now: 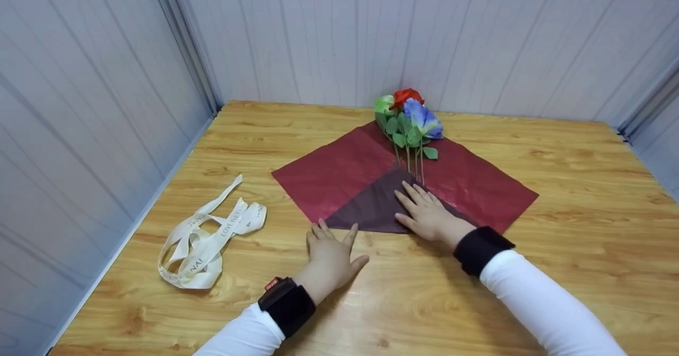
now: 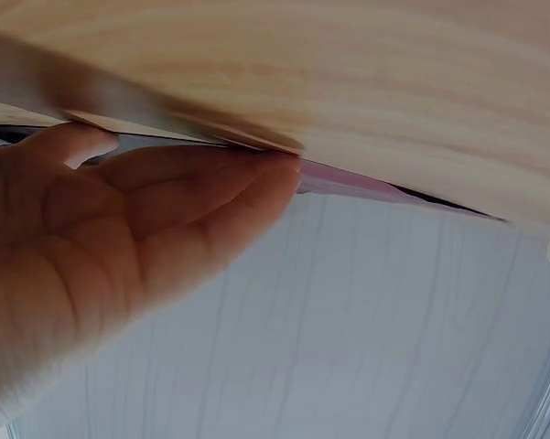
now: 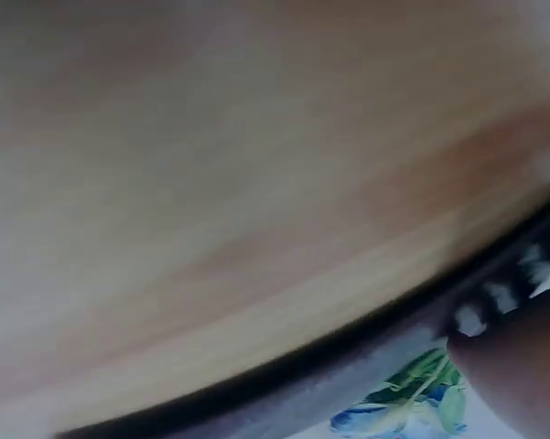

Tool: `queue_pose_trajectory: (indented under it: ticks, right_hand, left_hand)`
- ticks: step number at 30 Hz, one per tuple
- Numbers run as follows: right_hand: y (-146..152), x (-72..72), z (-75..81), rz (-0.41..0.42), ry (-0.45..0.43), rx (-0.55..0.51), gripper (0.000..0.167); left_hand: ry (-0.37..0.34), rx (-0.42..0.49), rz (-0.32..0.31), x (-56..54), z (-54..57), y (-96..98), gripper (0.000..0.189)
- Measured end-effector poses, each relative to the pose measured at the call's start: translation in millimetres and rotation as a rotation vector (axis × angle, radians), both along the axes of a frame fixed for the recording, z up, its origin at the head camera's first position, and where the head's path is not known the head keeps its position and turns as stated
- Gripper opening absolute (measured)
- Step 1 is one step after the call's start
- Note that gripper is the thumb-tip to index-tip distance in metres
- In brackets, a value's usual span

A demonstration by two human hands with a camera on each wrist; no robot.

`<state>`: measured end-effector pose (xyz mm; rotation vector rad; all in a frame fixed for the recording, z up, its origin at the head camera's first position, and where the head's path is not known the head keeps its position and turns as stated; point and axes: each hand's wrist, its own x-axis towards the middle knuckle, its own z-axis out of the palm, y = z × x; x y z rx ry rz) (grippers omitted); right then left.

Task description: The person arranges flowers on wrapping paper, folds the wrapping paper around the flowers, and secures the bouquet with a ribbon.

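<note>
A sheet of dark red wrapping paper lies on the table, its near corner folded up into a darker triangular flap. Three artificial flowers, one red, one blue and one pale green, lie at the far corner, their stems running under the flap's tip. My right hand rests on the flap with fingers spread. My left hand lies with straight fingers on the table, fingertips at the paper's near left edge. In the left wrist view, that hand's fingers are extended along the tabletop.
A loose heap of white printed ribbon sits on the table to the left. Pale panelled walls stand along the table's back and left side.
</note>
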<state>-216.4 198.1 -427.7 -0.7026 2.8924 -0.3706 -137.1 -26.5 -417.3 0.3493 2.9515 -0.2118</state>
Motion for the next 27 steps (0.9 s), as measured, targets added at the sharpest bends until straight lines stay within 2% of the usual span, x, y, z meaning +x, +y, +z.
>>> queue_pose_trajectory:
  ticks: [8, 12, 15, 17, 21, 22, 24, 27]
  right_hand:
    - [-12.6, -11.4, -12.5, -0.075, 0.008, 0.014, 0.068]
    - [-15.0, -11.6, -14.3, -0.071, 0.021, 0.024, 0.069]
    - [-15.0, -11.0, -14.2, -0.064, 0.030, 0.030, 0.069]
    - [-14.8, -10.4, -13.7, -0.063, 0.033, 0.029, 0.069]
    - [-13.6, -9.8, -13.7, -0.058, 0.059, 0.022, 0.067]
    - [-13.2, -9.6, -13.9, -0.058, 0.065, 0.021, 0.067]
    - [-13.1, -9.5, -15.0, -0.058, 0.076, 0.017, 0.064]
    - [-13.9, -8.7, -16.5, -0.063, 0.078, 0.015, 0.061]
  left_hand:
    - [0.009, -0.025, -0.013, -0.1, -0.6, -0.5, 0.071]
    - [-0.027, -0.046, -0.022, -2.8, 3.1, -1.1, 0.071]
    - [-0.062, -0.039, -0.035, -8.8, 8.9, 2.0, 0.068]
    - [-0.028, -0.029, -0.077, -15.3, 11.5, 7.8, 0.064]
    - [0.032, 0.032, -0.234, -37.3, 12.1, 31.3, 0.055]
    - [0.019, 0.062, -0.267, -43.8, 11.1, 38.1, 0.055]
    - [-0.058, 0.126, -0.306, -56.2, 9.2, 50.4, 0.056]
    - [-0.178, 0.228, -0.284, -68.5, 4.3, 61.2, 0.058]
